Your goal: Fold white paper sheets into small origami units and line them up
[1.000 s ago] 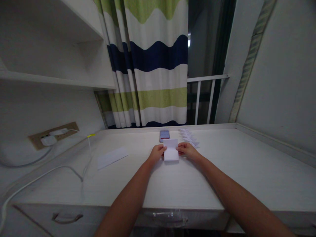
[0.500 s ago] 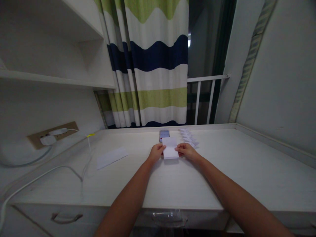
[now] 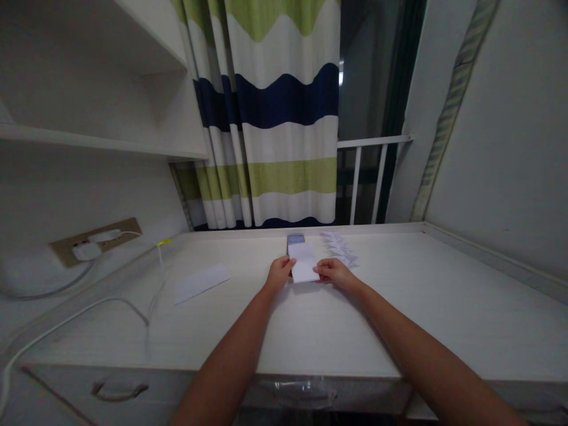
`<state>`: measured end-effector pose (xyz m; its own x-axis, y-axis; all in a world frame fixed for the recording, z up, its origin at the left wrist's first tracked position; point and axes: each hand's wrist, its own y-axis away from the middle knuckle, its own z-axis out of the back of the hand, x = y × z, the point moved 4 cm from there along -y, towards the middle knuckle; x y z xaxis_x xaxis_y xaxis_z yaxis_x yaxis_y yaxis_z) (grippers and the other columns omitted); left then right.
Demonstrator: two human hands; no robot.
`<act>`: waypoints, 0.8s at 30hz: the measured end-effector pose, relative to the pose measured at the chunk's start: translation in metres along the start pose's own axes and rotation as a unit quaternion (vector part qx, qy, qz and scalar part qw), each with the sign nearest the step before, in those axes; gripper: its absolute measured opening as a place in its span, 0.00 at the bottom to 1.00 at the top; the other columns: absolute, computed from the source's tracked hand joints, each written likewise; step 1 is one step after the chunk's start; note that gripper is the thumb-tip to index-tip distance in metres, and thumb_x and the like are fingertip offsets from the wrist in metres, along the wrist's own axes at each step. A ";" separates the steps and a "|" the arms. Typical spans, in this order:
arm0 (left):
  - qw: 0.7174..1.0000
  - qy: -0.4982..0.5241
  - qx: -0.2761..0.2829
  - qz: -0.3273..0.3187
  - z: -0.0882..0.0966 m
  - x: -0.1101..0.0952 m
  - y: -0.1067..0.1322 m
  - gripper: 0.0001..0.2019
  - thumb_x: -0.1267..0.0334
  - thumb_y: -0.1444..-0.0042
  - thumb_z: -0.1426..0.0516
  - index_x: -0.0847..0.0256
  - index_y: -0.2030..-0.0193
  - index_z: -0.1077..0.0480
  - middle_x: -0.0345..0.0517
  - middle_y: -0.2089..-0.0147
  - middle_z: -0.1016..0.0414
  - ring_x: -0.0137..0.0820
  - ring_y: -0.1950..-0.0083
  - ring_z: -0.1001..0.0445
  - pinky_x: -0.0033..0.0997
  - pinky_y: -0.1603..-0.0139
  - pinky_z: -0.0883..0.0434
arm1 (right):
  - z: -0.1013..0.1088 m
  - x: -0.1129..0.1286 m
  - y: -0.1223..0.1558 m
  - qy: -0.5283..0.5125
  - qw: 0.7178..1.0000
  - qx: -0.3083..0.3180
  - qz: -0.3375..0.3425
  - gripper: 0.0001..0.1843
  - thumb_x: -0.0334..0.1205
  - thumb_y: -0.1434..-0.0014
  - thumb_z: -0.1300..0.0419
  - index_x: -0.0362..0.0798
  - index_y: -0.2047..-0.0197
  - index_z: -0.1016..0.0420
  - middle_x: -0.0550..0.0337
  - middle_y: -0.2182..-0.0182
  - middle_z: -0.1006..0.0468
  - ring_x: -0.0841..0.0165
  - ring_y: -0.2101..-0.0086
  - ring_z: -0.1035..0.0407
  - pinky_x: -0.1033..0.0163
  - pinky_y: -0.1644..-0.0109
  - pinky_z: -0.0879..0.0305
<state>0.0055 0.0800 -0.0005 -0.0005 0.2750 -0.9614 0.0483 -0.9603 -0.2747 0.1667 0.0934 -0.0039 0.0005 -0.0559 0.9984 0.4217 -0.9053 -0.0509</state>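
Head view: one small white sheet [image 3: 304,269] is pinched at its side edges between the fingers of the left hand [image 3: 278,274] and right hand [image 3: 336,273], low over the bench [image 3: 310,325]. One long slip [image 3: 202,282] lies well to the left. Folded pieces [image 3: 339,248], too blurred to count, lie just beyond the right hand.

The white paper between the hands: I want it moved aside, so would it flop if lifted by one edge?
The white paper looks thin, so it would probably bend rather than stay stiff. It is likely very light: the left hand and right hand hold it just by its side edges. On the smooth table it should slide easily.
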 end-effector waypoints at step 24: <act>0.998 -0.026 -0.019 -0.052 0.004 -0.010 0.002 0.16 0.51 0.59 0.44 0.65 0.79 0.38 0.36 0.81 0.39 0.23 0.79 0.38 0.23 0.79 0.37 | -0.003 0.003 0.003 -0.035 0.999 0.007 -0.009 0.14 0.37 0.67 0.34 0.43 0.76 0.33 0.64 0.82 0.27 0.75 0.80 0.32 0.69 0.73 0.36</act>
<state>0.0013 0.0749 0.0088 -0.0589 0.3693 -0.9274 0.0837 -0.9239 -0.3733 0.1654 0.0897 -0.0013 0.0555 -0.0096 0.9984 0.4343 -0.9002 -0.0328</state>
